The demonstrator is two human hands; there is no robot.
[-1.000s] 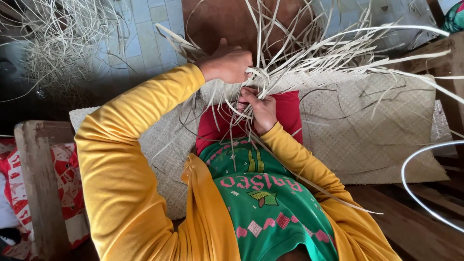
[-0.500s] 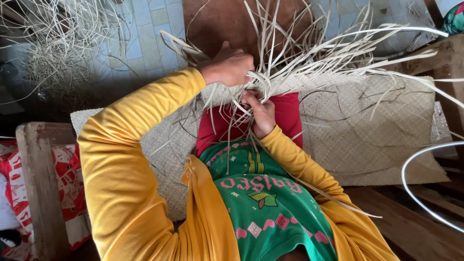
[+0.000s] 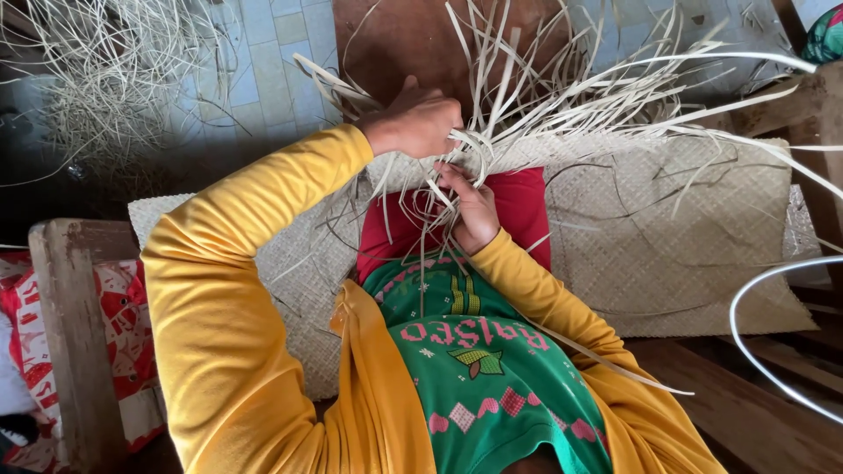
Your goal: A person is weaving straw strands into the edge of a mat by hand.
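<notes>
Blue tiled floor [image 3: 263, 53] and a brown board [image 3: 395, 44] fill the top of our view; below them a pale woven mat [image 3: 685, 246] lies across a wooden bench [image 3: 70, 307], with a red cloth [image 3: 518, 211] under the work. A loose heap of dry strips [image 3: 97, 88] lies well apart on the floor at upper left.

Change over the last second: small. The unwoven strips [image 3: 597, 96] fanning from the mat edge sit much as before, and both arms keep the same posture. Our left hand [image 3: 414, 123] has shifted slightly along the edge; it stays closed in a fist around a gathered bunch of strips, lifting them off the mat. Our right hand [image 3: 474, 211] remains just below, fingers narrowly pinched on a few thin strips that hang down toward the green apron.

Judgement: weaving at the mat's open edge is in progress, one row being parted and held while single strips are threaded. A white hoop [image 3: 746, 342] curves in at right, untouched.
</notes>
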